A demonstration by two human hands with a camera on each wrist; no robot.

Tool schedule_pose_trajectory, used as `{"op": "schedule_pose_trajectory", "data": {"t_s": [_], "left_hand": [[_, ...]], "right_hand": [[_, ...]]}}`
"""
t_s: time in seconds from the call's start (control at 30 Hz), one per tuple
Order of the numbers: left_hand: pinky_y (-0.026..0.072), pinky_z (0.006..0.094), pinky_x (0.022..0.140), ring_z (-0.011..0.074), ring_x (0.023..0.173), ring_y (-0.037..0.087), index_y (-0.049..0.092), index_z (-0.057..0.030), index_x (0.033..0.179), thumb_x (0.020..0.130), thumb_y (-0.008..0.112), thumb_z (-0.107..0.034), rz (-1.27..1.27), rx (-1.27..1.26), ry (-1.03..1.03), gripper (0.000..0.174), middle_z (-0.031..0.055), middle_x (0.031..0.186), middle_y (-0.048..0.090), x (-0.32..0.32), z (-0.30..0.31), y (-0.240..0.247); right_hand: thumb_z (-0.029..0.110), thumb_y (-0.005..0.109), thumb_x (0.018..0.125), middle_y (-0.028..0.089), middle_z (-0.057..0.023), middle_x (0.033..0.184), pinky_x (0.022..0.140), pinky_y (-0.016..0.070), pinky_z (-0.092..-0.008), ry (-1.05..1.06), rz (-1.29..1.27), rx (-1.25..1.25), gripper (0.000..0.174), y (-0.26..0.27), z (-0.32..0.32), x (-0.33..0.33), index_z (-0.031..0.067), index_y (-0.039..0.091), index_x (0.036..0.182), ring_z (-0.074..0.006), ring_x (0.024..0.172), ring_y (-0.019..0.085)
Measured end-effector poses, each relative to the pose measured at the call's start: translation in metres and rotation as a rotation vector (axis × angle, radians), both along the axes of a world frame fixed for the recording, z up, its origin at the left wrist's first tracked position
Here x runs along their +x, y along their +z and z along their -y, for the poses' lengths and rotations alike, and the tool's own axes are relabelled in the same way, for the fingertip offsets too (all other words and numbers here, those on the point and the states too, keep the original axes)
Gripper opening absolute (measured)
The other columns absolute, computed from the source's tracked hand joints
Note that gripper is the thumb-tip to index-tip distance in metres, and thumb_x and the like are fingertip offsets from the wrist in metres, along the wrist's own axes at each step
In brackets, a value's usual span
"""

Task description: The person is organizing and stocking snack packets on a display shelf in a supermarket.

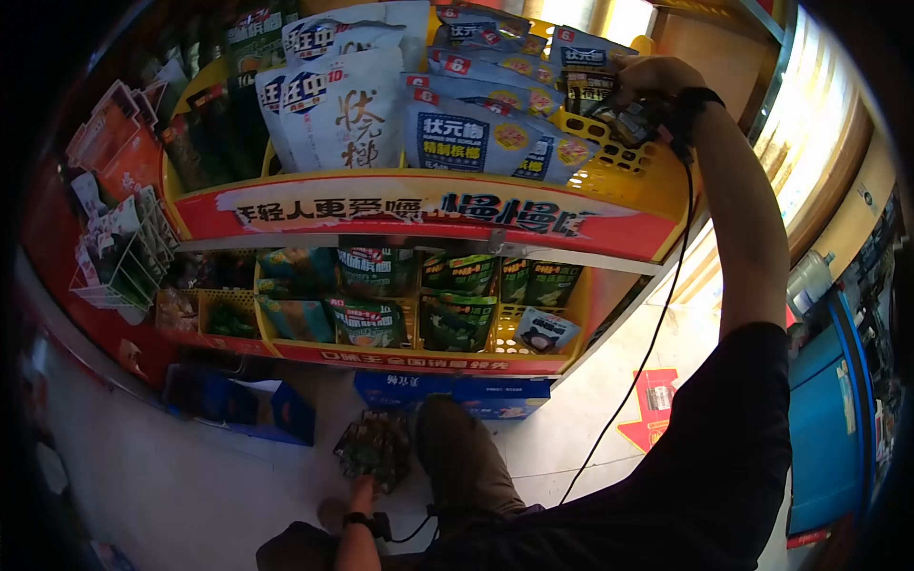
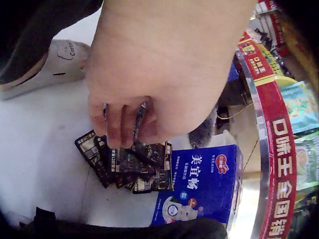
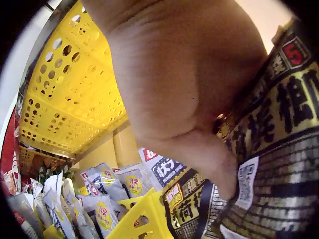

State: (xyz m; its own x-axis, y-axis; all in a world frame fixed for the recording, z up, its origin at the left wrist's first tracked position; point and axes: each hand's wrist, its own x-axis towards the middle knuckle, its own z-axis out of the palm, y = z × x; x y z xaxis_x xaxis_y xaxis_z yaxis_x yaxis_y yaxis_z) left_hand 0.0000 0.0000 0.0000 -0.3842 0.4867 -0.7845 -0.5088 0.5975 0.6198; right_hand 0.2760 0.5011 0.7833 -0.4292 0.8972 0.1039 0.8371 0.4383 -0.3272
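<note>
At the right end of the top shelf, my right hand (image 1: 657,78) grips dark-and-gold packets; in the right wrist view the hand (image 3: 184,99) holds a large packet (image 3: 279,134) against another dark packet (image 3: 192,204) beside a yellow divider (image 3: 142,214). Low down, my left hand (image 1: 364,495) is at a bunch of dark packets (image 1: 374,447) above the floor. The left wrist view shows the left hand (image 2: 134,109) with curled fingers pinching packet edges, and several dark packets (image 2: 134,164) fanned out beneath it.
Grey-blue packets (image 1: 476,133) fill the top shelf's middle, with green packets (image 1: 457,324) on the lower shelf. A blue box (image 1: 505,395) lies beneath it, near my leg (image 1: 457,457). A wire rack (image 1: 129,262) hangs at the left. A black cable (image 1: 657,343) runs down from my right wrist.
</note>
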Motion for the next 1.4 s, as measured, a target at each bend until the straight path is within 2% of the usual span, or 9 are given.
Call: {"op": "schedule_pose_trajectory", "data": {"t_s": [0.37, 0.5, 0.7, 0.83, 1.0, 1.03, 1.07, 1.13, 1.4], "left_hand": [[0.0479, 0.0371, 0.07, 0.0191, 0.079, 0.062, 0.06, -0.0082, 0.104, 0.093, 0.054, -0.026, -0.031, 0.045, -0.017, 0.022, 0.0053, 0.088, 0.064, -0.006, -0.005, -0.039], [0.0478, 0.0384, 0.071, 0.0192, 0.08, 0.062, 0.06, -0.0075, 0.105, 0.093, 0.055, -0.025, -0.063, -0.042, -0.097, 0.022, 0.0056, 0.088, 0.063, 0.007, -0.009, 0.011], [0.048, 0.0377, 0.073, 0.0184, 0.083, 0.061, 0.06, -0.0072, 0.11, 0.095, 0.052, -0.026, -0.036, -0.011, -0.049, 0.025, 0.0061, 0.093, 0.064, 0.003, -0.014, 0.009], [0.0407, 0.0326, 0.054, 0.0135, 0.059, 0.049, 0.061, -0.0105, 0.083, 0.091, 0.053, -0.023, -0.135, 0.238, -0.032, 0.017, 0.0023, 0.073, 0.056, 0.012, 0.006, -0.025], [0.0251, 0.0339, 0.043, 0.0134, 0.042, 0.038, 0.053, -0.0114, 0.06, 0.085, 0.058, -0.021, -0.183, 0.182, 0.076, 0.028, 0.0015, 0.051, 0.044, 0.014, 0.017, -0.019], [0.0259, 0.0334, 0.043, 0.0134, 0.043, 0.041, 0.055, -0.0104, 0.063, 0.089, 0.056, -0.022, -0.155, 0.137, 0.125, 0.028, 0.002, 0.053, 0.046, 0.012, 0.016, -0.024], [0.0317, 0.0329, 0.044, 0.0136, 0.049, 0.048, 0.058, -0.0085, 0.072, 0.092, 0.053, -0.022, -0.094, 0.096, 0.199, 0.025, 0.0041, 0.06, 0.052, 0.01, 0.014, -0.013], [0.0354, 0.0326, 0.047, 0.0141, 0.053, 0.051, 0.058, -0.0077, 0.076, 0.094, 0.052, -0.023, -0.102, 0.036, 0.289, 0.025, 0.005, 0.063, 0.054, 0.016, 0.019, 0.008], [0.0503, 0.0338, 0.065, 0.018, 0.073, 0.062, 0.059, -0.0026, 0.108, 0.097, 0.055, -0.024, -0.258, 0.186, 0.426, 0.024, 0.0086, 0.086, 0.063, -0.016, 0.041, -0.023]], "right_hand": [[0.003, 0.068, 0.076, 0.062, -0.0144, 0.124, 0.09, 0.048, -0.0325, 0.077, 0.061, 0.105, 0.076, 0.004, -0.035, 0.02, 0.0098, 0.043, 0.148, -0.0221, 0.104, 0.062], [0.004, 0.071, 0.075, 0.064, -0.0151, 0.121, 0.09, 0.0488, -0.0326, 0.264, 0.267, 0.243, 0.073, 0.008, -0.075, 0.036, 0.0074, 0.046, 0.144, -0.0232, 0.104, 0.063], [-0.003, 0.065, 0.08, 0.066, -0.0117, 0.118, 0.09, 0.0521, -0.0319, 0.529, -0.068, 0.528, 0.051, 0.053, -0.042, 0.105, 0.0027, 0.056, 0.131, -0.0171, 0.101, 0.064], [0.024, 0.061, 0.088, 0.064, -0.0109, 0.117, 0.096, 0.0472, -0.0308, 0.415, -0.437, 0.623, 0.045, 0.026, 0.096, 0.129, 0.0028, 0.058, 0.128, -0.0172, 0.105, 0.061], [0.02, 0.055, 0.092, 0.064, -0.0131, 0.115, 0.098, 0.0456, -0.0308, 0.716, -1.13, -0.514, 0.029, -0.148, 0.241, 0.024, 0.0025, 0.061, 0.114, -0.0197, 0.107, 0.061], [0.012, 0.068, 0.085, 0.064, -0.014, 0.114, 0.085, 0.0545, -0.0339, 0.699, -1.268, -0.71, 0.023, -0.202, 0.235, 0.015, 0.0068, 0.061, 0.106, -0.0232, 0.105, 0.064], [0.007, 0.074, 0.077, 0.064, -0.0146, 0.114, 0.085, 0.0546, -0.0362, 1.043, -0.64, -0.466, 0.029, -0.226, 0.223, -0.008, 0.0062, 0.059, 0.102, -0.0239, 0.106, 0.064], [0.005, 0.076, 0.076, 0.065, -0.0114, 0.097, 0.072, 0.0501, -0.037, 1.117, -0.048, -0.376, 0.031, -0.3, 0.249, -0.071, 0.006, 0.058, 0.101, -0.0316, 0.092, 0.065], [0.019, 0.083, 0.076, 0.063, -0.0149, 0.101, 0.078, 0.0486, -0.0413, 0.97, 0.176, -0.888, 0.049, -0.698, 0.266, -0.182, 0.0022, 0.058, 0.115, -0.028, 0.095, 0.062]]}}
